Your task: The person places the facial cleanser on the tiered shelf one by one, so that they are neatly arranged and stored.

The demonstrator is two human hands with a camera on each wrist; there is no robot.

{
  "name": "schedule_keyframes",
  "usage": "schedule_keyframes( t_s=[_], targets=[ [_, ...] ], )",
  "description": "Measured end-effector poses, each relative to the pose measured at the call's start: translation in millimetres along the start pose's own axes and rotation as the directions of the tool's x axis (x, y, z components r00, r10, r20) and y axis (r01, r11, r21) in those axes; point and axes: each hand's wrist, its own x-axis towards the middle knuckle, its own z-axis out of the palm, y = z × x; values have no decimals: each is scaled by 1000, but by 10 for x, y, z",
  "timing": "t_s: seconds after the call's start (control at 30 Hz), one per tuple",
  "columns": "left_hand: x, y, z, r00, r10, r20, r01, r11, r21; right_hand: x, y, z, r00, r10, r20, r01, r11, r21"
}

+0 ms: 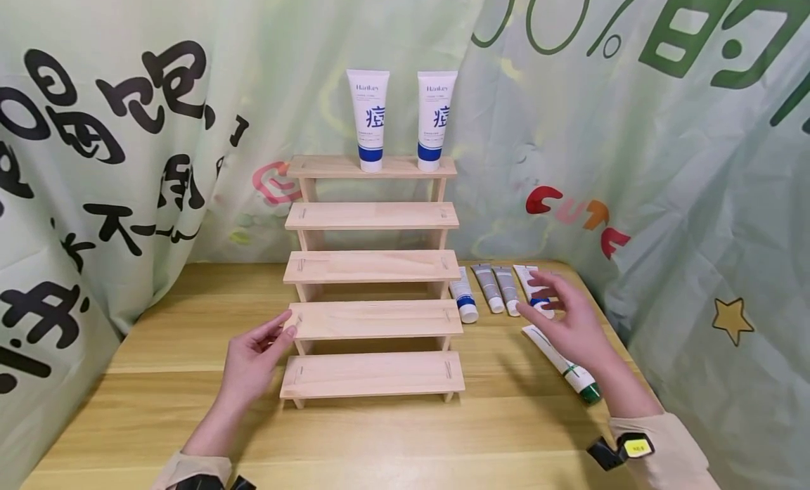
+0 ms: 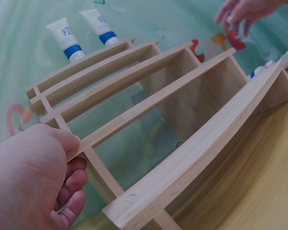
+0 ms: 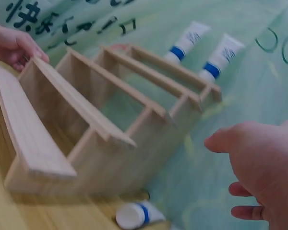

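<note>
A wooden stepped display rack (image 1: 373,266) stands on the table. My left hand (image 1: 252,356) pinches the left end of its second step from the bottom, thumb against the board; the left wrist view shows this hand (image 2: 33,177) close up. On the top step stand two white tubes with blue bands, a left one (image 1: 369,117) and a right one (image 1: 436,117), caps down. My right hand (image 1: 572,321) hovers with fingers spread above the tubes on the right, holding nothing. Beneath it lies a white tube with a green cap (image 1: 560,360).
Right of the rack lie a white tube with a blue band (image 1: 464,297), two grey tubes (image 1: 487,287) and another white tube (image 1: 526,279), partly covered by my right hand. Printed curtains (image 1: 664,195) hang behind and beside the wooden table (image 1: 152,377).
</note>
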Motion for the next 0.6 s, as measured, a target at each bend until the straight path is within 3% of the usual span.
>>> schedule_keyframes(
  t_s=[0.27,0.6],
  targets=[
    [-3,-3,5,1000,14,-5,-14,1000,-1,-271,368,-68,993,71,92,-61,993,-102],
    [0,-10,13,1000,7,-10,-7,1000,10,-504,718,-129,962,204,180,-164,963,-211]
  ],
)
